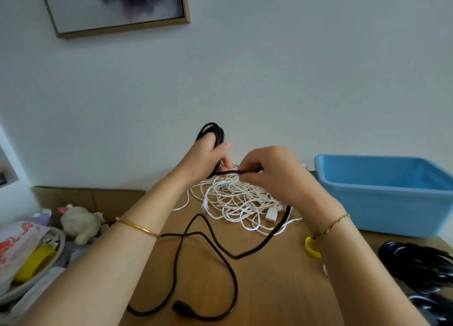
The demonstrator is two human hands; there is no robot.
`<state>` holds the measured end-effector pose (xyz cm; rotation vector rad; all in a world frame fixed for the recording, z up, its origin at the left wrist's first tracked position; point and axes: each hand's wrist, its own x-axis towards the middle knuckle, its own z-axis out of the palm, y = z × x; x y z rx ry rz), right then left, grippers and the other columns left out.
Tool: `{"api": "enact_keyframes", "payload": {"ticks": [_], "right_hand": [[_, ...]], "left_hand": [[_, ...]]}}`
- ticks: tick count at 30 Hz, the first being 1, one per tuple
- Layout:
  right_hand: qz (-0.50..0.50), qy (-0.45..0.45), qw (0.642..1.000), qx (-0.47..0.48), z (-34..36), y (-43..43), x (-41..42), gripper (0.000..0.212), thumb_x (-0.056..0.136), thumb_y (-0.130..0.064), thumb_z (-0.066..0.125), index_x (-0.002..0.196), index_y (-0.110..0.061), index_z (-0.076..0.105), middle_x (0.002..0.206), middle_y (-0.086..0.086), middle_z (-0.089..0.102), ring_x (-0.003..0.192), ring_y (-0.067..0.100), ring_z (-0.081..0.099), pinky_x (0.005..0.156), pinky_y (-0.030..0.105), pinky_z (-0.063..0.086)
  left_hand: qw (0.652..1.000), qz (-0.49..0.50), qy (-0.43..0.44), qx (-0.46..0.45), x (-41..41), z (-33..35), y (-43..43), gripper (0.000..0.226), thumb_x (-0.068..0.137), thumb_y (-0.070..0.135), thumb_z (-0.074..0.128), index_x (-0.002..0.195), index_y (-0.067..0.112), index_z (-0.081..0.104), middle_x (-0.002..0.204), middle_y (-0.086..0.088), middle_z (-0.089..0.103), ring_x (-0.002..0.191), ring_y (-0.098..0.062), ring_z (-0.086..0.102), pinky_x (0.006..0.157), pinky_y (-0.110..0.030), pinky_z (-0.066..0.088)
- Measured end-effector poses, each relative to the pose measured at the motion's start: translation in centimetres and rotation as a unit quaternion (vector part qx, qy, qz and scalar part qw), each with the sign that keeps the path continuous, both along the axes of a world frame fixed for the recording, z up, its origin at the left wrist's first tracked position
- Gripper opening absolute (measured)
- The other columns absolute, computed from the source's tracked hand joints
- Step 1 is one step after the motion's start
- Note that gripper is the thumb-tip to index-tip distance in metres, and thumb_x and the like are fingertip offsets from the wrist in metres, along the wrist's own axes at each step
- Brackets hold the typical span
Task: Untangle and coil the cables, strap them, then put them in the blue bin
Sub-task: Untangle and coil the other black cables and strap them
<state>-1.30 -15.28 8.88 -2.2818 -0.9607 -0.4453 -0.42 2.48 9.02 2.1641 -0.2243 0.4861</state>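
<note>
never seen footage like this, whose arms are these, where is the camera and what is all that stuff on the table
There is no machine here. A person works with bare hands, and the single picture comes from a camera worn on the head, looking down. The left hand grips a few loops of a black cable. The right hand pinches a further stretch of it between its fingers. The rest of that cable trails over the wooden table to a plug near the bottom. Behind it lies a tangle of white cables. The blue bin stands on the right. More black cables lie at the right edge.
</note>
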Motion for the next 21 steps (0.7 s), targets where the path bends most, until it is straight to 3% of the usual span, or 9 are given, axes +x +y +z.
{"api": "enact_keyframes", "payload": {"ticks": [3, 7, 9, 11, 14, 17, 21], "right_hand": [[-0.016, -0.013, 0.999, 0.045, 0.0, -0.7, 1.0, 0.007, 0.083, -0.021, 0.070, 0.086, -0.016, 0.073, 0.081, -0.003, 0.069, 0.074, 0.010, 0.060, 0.067, 0.024, 0.047], [-0.006, -0.065, 0.995, 0.074, -0.6, -1.1, 1.9, 0.013, 0.080, -0.031, 0.071, 0.082, -0.018, 0.074, 0.078, -0.002, 0.063, 0.072, 0.012, 0.055, 0.064, 0.026, 0.042], [0.025, -0.084, 0.992, 0.090, -0.6, -1.5, 2.4, 0.015, 0.079, -0.033, 0.070, 0.082, -0.020, 0.073, 0.077, -0.002, 0.060, 0.070, 0.009, 0.053, 0.063, 0.026, 0.041], [0.041, -0.110, 0.988, 0.105, -0.6, -2.1, 3.2, 0.013, 0.083, -0.027, 0.068, 0.086, -0.016, 0.074, 0.073, -0.004, 0.061, 0.068, 0.008, 0.051, 0.063, 0.024, 0.041], [0.039, -0.130, 0.983, 0.125, -0.7, -2.6, 4.2, 0.015, 0.088, -0.018, 0.063, 0.088, -0.008, 0.074, 0.067, -0.023, 0.052, 0.066, 0.004, 0.050, 0.063, 0.015, 0.038], [0.058, -0.085, 0.983, 0.151, -1.6, -1.8, 4.6, 0.016, 0.091, -0.017, 0.059, 0.086, -0.008, 0.071, 0.063, -0.021, 0.052, 0.061, -0.001, 0.051, 0.059, 0.010, 0.036], [0.074, 0.031, 0.972, 0.220, -2.7, -0.4, 4.2, 0.028, 0.097, -0.021, 0.049, 0.072, -0.029, 0.059, 0.058, -0.005, 0.050, 0.048, 0.002, 0.044, 0.050, 0.010, 0.035]], "left_hand": [[0.995, -0.039, 0.082, 0.041, -0.8, 0.0, -0.6, 0.028, 0.100, 0.022, 0.044, 0.104, -0.005, 0.047, 0.059, -0.006, 0.061, 0.047, -0.025, 0.053, 0.051, -0.035, 0.044], [0.982, -0.107, 0.150, 0.037, -1.8, 0.7, -1.0, 0.038, 0.102, 0.027, 0.040, 0.075, 0.004, 0.054, 0.042, 0.001, 0.050, 0.035, -0.015, 0.040, 0.048, -0.029, 0.035], [0.965, -0.165, 0.204, -0.020, -2.1, 0.9, -0.7, 0.042, 0.102, 0.029, 0.036, 0.088, 0.002, 0.064, 0.039, 0.000, 0.044, 0.032, -0.012, 0.032, 0.044, -0.026, 0.032], [0.932, -0.229, 0.269, -0.084, -2.4, 1.0, 0.0, 0.058, 0.099, 0.042, 0.031, 0.110, -0.006, 0.061, 0.038, 0.001, 0.039, 0.030, -0.008, 0.027, 0.037, -0.020, 0.029], [0.891, -0.298, 0.309, -0.146, -2.6, 1.1, 0.9, 0.068, 0.094, 0.052, 0.035, 0.113, -0.009, 0.060, 0.038, 0.005, 0.036, 0.028, -0.003, 0.026, 0.033, -0.015, 0.027], [0.862, -0.336, 0.311, -0.219, -2.5, 1.1, 1.0, 0.051, 0.091, 0.040, 0.041, 0.104, -0.003, 0.066, 0.036, 0.008, 0.036, 0.027, 0.000, 0.027, 0.031, -0.014, 0.025], [0.793, -0.405, 0.332, -0.310, -2.0, 0.9, 1.1, 0.043, 0.090, 0.038, 0.057, 0.105, -0.001, 0.067, 0.038, 0.009, 0.042, 0.028, 0.001, 0.028, 0.030, -0.014, 0.027]]}}
